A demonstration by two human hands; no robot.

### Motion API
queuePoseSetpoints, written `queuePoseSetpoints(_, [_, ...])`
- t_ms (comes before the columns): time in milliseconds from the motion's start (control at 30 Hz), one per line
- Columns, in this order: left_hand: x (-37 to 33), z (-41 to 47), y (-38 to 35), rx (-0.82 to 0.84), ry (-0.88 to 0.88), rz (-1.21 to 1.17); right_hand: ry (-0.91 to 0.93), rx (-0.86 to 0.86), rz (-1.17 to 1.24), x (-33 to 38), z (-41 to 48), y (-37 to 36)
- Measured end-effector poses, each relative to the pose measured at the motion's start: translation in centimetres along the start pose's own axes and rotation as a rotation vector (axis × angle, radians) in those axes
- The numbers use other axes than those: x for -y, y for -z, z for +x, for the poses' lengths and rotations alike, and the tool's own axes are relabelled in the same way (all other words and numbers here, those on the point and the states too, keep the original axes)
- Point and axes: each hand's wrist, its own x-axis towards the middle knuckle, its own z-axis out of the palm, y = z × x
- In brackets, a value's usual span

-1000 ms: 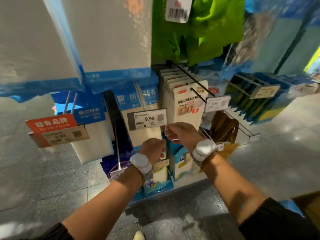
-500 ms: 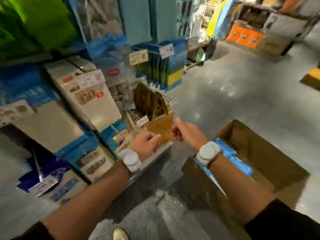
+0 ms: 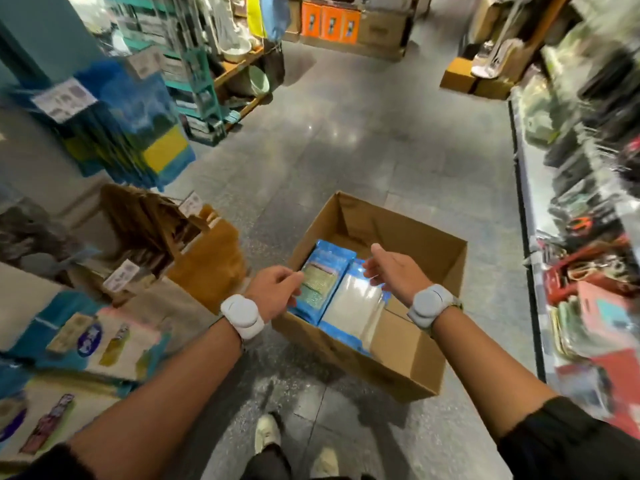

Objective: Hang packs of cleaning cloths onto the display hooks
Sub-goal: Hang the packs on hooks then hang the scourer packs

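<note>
Down on the shop floor sits our box [image 3: 408, 362] of cloth packs [image 3: 323, 278]. We reach in with our left hand [image 3: 275, 291] and right hand [image 3: 394, 271], both spread and holding nothing, to grab one.

A pale grey, rounded puck-shaped band [image 3: 242, 317] is worn on the left wrist, and a matching band [image 3: 430, 305] on the right wrist; a thin olive strap edge is seen at the outer side of the right one. Both forearms are bare below the bands. Black sleeves are pushed up near the elbows, the left sleeve [image 3: 48, 462] and the right sleeve [image 3: 568, 441]. Below the bands, dark trousers [image 3: 266, 462] and two pale, off-white shoes [image 3: 266, 433] are seen.
</note>
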Motion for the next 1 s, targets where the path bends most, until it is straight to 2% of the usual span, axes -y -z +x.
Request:
queuePoseSetpoints(200, [-1.7, 5.3, -5.6, 0.186, 0.034, 0.053, -0.171, -0.128, 0.076, -5.8, 2.6, 4.8])
queuePoseSetpoints(500, [-0.1, 16.1, -11.7, 0.455, 0.169, 0.147, -0.474, -0.261, 0.203, -12.0, 8.1, 6.1])
queuePoseSetpoints(767, [3.8, 23.7, -18.0, 0.543, 0.387, 0.259, -0.765, -0.223, 0.383, -18.6, 13.3, 4.6])
queuePoseSetpoints(900, [5.8, 25.5, -20.6, 0.486, 0.361, 0.405, -0.872, -0.176, 0.404, -21.7, 15.6, 3.8])
queuePoseSetpoints(1000, [8.4, 27.5, -24.4, 0.441, 0.446, 0.442, -0.88, -0.081, 0.334, -27.8, 19.4, 2.7])
